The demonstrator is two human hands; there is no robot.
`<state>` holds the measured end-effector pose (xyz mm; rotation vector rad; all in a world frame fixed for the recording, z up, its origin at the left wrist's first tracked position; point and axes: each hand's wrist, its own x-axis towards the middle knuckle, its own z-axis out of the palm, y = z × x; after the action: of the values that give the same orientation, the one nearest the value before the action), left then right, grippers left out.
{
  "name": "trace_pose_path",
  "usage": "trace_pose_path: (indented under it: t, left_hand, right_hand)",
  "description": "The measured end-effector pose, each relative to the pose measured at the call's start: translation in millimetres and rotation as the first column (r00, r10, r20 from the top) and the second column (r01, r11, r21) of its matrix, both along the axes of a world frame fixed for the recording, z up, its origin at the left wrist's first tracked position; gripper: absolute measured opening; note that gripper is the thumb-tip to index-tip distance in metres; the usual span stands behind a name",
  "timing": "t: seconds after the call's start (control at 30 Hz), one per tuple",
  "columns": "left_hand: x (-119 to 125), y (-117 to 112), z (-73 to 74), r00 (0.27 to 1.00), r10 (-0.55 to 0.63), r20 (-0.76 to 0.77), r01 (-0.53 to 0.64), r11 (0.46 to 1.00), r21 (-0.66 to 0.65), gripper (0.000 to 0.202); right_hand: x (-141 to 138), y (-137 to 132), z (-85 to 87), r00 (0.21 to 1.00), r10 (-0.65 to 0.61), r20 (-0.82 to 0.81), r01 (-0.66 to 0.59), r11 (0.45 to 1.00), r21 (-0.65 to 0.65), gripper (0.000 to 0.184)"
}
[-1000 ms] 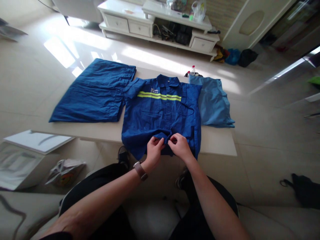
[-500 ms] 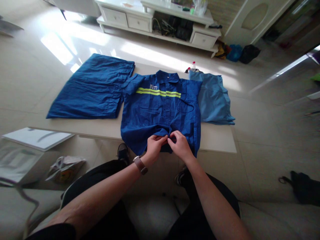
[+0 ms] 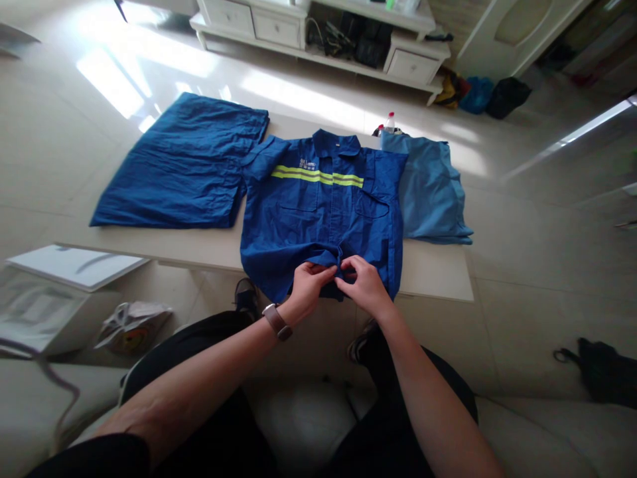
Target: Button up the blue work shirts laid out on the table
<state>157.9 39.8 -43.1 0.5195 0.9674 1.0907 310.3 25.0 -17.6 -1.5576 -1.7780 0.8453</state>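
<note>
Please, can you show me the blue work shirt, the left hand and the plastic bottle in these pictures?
Blue work shirt [image 3: 318,222], head view, point on the front, below the stripes.
Left hand [image 3: 308,289], head view, point on the back of the hand.
Plastic bottle [image 3: 389,123], head view, point on its upper part.

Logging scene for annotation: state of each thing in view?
Left hand: pinching the shirt's lower front
Right hand: pinching the shirt's lower front, beside left hand
Blue work shirt: flat, front up, lower front bunched
Blue trousers: lying flat, wrinkled
Light blue garment: lying flat, partly under shirt
Plastic bottle: upright, red cap on
Cabinet drawer: shut
</note>
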Motion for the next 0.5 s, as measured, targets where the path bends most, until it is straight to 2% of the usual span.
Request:
trace_pose_path:
  t: [0.13, 0.2, 0.3, 0.4, 0.5]
  left_hand:
    - [-0.6, 2.1, -1.7, 1.000, 0.011, 0.023, -0.010, 1.000, -0.020, 0.040]
    - [-0.5, 3.0, -3.7, 0.999, 0.019, 0.041, -0.018, 0.999, -0.026, 0.043]
    - [0.3, 2.3, -5.8, 0.999, 0.011, 0.049, -0.010, 1.000, -0.021, 0.045]
    - [1.5, -0.6, -5.9, 0.999, -0.001, 0.044, 0.002, 1.000, -0.022, 0.047]
    - [1.5, -3.0, -4.4, 0.995, -0.098, 0.008, 0.098, 0.995, 0.003, 0.042]
  right_hand:
    - [3.4, -1.0, 5.6, 0.997, 0.058, 0.047, -0.059, 0.998, 0.024, 0.008]
    - [4.8, -0.5, 8.3, 0.996, 0.071, 0.051, -0.073, 0.996, 0.049, 0.012]
    - [4.9, 1.0, 9.0, 0.997, -0.006, 0.083, -0.001, 0.996, 0.089, 0.021]
    - [2.4, 2.6, 4.5, 0.987, -0.105, 0.118, 0.092, 0.990, 0.106, 0.021]
    - [-1.1, 3.9, -1.2, 0.983, -0.137, 0.124, 0.125, 0.987, 0.102, 0.021]
